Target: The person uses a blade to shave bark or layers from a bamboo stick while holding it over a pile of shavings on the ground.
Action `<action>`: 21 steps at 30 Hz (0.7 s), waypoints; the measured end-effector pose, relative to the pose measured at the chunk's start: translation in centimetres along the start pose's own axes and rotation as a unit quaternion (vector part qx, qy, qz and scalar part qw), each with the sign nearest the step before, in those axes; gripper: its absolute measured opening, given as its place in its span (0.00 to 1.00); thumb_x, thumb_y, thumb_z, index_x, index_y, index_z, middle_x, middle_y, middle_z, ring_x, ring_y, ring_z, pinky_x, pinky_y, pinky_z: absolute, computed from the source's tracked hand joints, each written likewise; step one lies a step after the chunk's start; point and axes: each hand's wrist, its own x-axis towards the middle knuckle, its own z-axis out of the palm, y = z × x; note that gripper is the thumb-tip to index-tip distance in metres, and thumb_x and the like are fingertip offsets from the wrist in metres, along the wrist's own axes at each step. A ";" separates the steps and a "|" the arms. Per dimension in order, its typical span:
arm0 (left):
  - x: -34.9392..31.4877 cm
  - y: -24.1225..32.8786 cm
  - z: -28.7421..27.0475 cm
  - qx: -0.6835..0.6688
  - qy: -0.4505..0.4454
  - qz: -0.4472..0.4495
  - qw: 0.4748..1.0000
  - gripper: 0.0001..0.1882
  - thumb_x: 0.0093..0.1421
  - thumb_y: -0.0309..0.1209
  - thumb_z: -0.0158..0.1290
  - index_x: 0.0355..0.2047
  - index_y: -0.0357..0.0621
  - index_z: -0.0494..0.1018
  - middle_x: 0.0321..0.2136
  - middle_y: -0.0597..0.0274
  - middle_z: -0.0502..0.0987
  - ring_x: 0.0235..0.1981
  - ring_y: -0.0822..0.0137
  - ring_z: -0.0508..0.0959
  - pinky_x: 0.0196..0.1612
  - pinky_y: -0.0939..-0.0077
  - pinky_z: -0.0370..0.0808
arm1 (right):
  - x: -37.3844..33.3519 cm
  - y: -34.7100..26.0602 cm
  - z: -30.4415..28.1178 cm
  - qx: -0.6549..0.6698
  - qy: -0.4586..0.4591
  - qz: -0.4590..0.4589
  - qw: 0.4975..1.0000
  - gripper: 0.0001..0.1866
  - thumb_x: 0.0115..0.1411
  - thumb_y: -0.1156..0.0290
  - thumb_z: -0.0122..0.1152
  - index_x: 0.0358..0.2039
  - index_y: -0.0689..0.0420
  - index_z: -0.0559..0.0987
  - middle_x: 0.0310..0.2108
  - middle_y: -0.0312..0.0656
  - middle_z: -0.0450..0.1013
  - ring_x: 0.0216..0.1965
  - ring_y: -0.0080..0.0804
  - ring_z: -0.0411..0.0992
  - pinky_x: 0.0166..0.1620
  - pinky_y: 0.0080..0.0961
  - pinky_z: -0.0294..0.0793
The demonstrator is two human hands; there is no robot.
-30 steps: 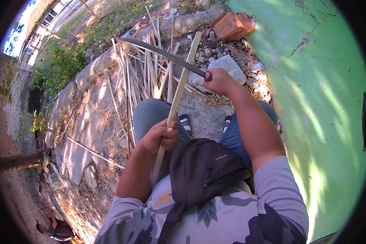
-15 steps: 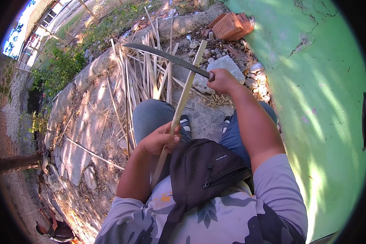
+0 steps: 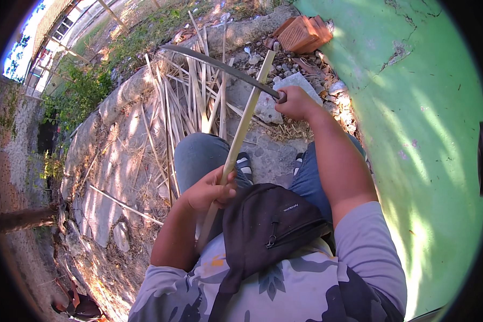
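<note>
My left hand (image 3: 212, 189) is closed round the lower part of a long pale strip of split bamboo or wood (image 3: 243, 126). The strip slants up and away from my body, its lower end near my shirt. In my right hand (image 3: 296, 103) is the handle of a machete (image 3: 220, 65) with a long, dark, slightly curved blade. The blade points to the far left and crosses the strip near its upper end, seemingly touching it. Beyond my knees lies a loose heap of similar pale strips (image 3: 201, 102).
A black bag (image 3: 268, 231) rests across my front. Red clay tiles (image 3: 303, 35) are stacked by the green wall (image 3: 413, 134) on the right. A flat grey stone block (image 3: 300, 86) sits among rubble. A single thin stick (image 3: 124, 204) lies on the ground at left.
Both hands have shifted only slightly. The machete's tip has risen a little and moved left, while its blade still crosses the upper part of the strip.
</note>
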 end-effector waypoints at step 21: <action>-5.3 -0.5 1.8 -0.020 0.005 -0.023 1.000 0.16 0.58 0.18 0.52 0.38 0.51 0.58 0.21 0.73 0.60 0.14 0.81 0.56 0.17 0.82 0.53 | -0.9 -1.0 -1.7 0.069 0.081 -0.027 0.994 0.09 0.49 0.66 0.61 0.28 0.58 0.79 0.23 0.52 0.75 0.27 0.54 0.73 0.33 0.40 0.72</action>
